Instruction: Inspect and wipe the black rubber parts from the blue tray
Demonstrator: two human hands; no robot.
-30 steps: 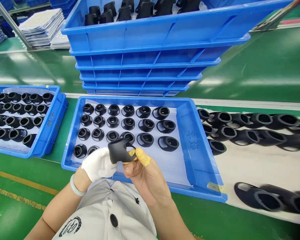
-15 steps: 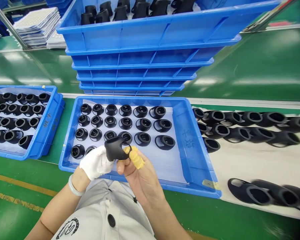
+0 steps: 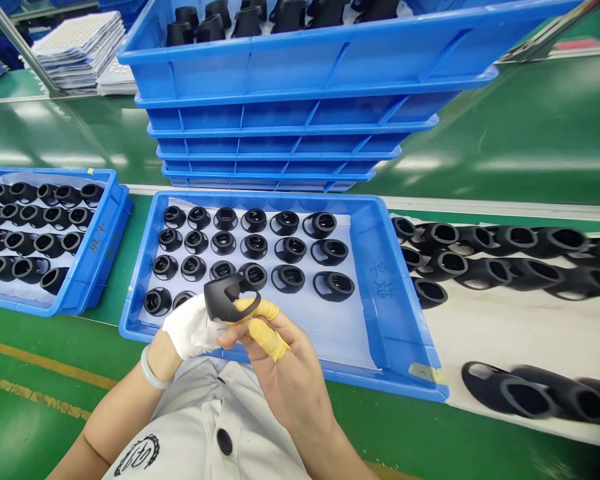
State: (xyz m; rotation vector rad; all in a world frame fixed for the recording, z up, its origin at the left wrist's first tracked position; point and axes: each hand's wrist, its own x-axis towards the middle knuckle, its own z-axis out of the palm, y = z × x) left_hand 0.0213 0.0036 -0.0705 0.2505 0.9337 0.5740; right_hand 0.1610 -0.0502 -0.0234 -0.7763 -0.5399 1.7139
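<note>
A black moulded rubber part (image 3: 225,298), cup-shaped with an open loop, is held just above the near edge of a blue plastic tray (image 3: 395,320). My left hand (image 3: 193,327), in a white glove and with a pale bangle at the wrist, grips its lower left side. My right hand (image 3: 275,373) is bare except for yellow finger cots (image 3: 267,333), and a cotted finger touches the part's underside. Below the hands, rows of similar black parts (image 3: 255,243) stand on a white sheet in the tray. My hands hide the tray's near left corner.
A stack of blue trays (image 3: 305,113) stands beyond the near tray, with black parts in the top one. Another blue tray (image 3: 90,253) of black parts lies to the left. Rows of black parts (image 3: 485,257) lie on a white surface to the right, on a green bench.
The black part has tilted a little in my hands. My right thumb has drawn back from it, and the cotted fingers have spread apart. The whole view has shifted slightly.
</note>
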